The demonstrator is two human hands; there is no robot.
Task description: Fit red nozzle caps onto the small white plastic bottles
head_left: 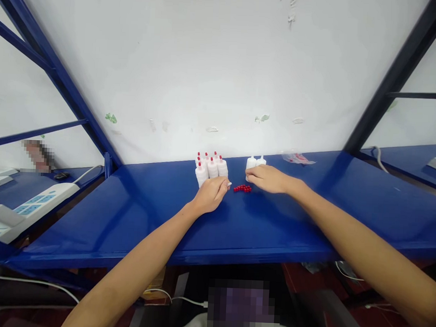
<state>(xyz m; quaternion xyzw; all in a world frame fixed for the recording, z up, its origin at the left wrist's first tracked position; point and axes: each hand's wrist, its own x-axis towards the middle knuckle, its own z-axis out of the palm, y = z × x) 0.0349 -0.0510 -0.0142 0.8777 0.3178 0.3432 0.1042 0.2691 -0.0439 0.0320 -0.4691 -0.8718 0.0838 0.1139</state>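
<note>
Clasping a white-tipped object (229, 184), left fingers (222, 189) curled; right fingers (252, 173) bent at bottles (251, 162), hold unclear.

Nothing legible anywhere — no lettering, numbers or signs.

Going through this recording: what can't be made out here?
Head view: most of the white-tipped item, covered by the left hand.
Head view: lower part of the rightmost white bottle, behind the right hand.
Head view: exact count of loose red caps, too small and bunched.
</note>
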